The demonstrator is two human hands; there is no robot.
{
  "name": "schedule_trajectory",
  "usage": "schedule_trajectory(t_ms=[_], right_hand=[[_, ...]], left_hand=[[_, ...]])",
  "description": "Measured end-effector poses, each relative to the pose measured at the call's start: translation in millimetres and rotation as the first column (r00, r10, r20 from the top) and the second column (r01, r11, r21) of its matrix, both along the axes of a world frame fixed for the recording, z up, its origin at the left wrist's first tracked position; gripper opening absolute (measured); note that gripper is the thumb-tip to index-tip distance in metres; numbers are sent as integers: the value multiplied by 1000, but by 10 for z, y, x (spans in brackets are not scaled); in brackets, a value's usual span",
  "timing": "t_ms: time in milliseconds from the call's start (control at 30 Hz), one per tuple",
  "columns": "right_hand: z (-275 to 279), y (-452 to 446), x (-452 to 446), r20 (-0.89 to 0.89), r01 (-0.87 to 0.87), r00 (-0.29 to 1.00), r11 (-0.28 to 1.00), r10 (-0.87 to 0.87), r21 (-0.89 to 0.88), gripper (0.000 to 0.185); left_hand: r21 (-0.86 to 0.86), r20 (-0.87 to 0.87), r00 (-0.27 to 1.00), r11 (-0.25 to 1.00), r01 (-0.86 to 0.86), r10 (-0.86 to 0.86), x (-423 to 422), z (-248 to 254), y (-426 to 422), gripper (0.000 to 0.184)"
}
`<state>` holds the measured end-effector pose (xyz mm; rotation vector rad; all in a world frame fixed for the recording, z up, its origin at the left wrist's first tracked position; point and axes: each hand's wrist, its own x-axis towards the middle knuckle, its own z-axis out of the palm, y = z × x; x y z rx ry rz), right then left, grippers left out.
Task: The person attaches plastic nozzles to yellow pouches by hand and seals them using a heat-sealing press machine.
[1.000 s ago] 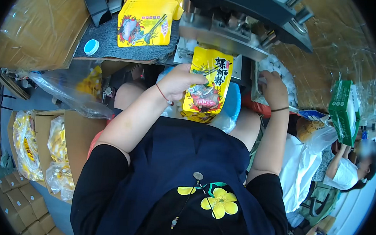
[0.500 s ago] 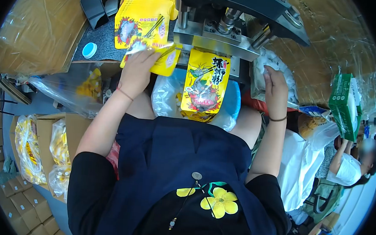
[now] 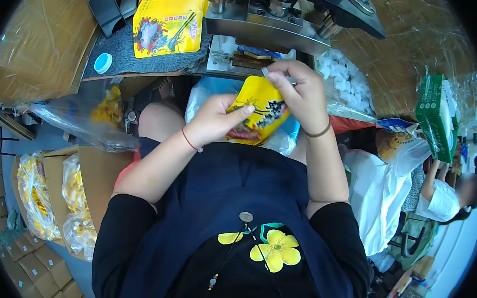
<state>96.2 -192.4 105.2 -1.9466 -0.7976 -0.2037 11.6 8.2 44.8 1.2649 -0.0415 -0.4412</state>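
Note:
A yellow printed pouch (image 3: 258, 104) hangs tilted over a blue bin (image 3: 293, 131) lined with clear plastic. My left hand (image 3: 218, 118) grips the pouch's left side, thumb across its front. My right hand (image 3: 299, 92) is at the pouch's upper right corner, its fingers pinched on a small whitish piece. Just beyond the hands is the metal bed (image 3: 219, 61) of a press machine (image 3: 257, 29). A stack of yellow pouches (image 3: 170, 22) lies on the grey mat to the left of the machine.
White small pieces (image 3: 343, 81) fill a tray right of the press. A phone (image 3: 106, 11) and a blue-white cap (image 3: 103, 63) lie on the left. Cartons with bagged yellow packs (image 3: 39, 197) stand lower left. A green box (image 3: 436, 117) and another person (image 3: 440, 199) are at the right.
My left hand has come back from the pouch stack to a pouch in front of the machine. My right hand has moved left from the tray of white pieces to that pouch's top corner.

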Motion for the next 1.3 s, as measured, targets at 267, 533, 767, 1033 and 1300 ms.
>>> schedule_trajectory(t_ms=[267,533,767,1033,1300], right_hand=[[-24,-391,96,-259,97,962,995,-84,38,14],[108,-466,118,-175,-191,975,919,136,-345,25],[-208,-1009,529,365,467,882,658,-299,-590,29],[-506,-1085,604,345,490,871,578,-350,-652,36],[-424,-1102,468,630,669,678,672,-378,-317,25]], left_hand=[[207,118,990,977,51,-76,11,-191,-248,34],[-226,-162,971,965,135,-174,-18,-70,-321,34],[-278,-243,969,960,-24,-46,84,-175,-185,33],[-322,-183,981,940,-116,59,559,-72,91,31],[421,890,409,19,-907,-201,981,-139,1368,64]])
